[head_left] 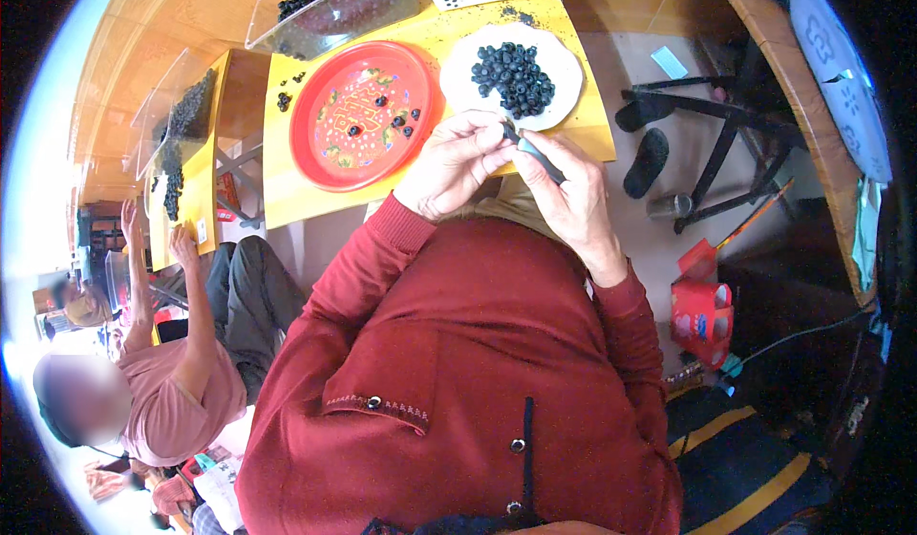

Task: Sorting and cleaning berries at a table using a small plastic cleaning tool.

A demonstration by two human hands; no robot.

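While pinching a dark bead (508, 134) (left hand (457, 160)), gripping a grey tool (537, 153) in right hand (571, 196), frame centre; next needs steady alignment.

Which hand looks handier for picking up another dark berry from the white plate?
Probably the left hand: its fingertips pinch only a small dark piece, and the white plate of berries lies just ahead. The right hand is wrapped around a slim grey tool.

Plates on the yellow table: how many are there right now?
2. The red plate lies at the table's middle with a few dark berries; the white plate lies to its right, heaped with berries, just beyond the hands. None seems hidden.
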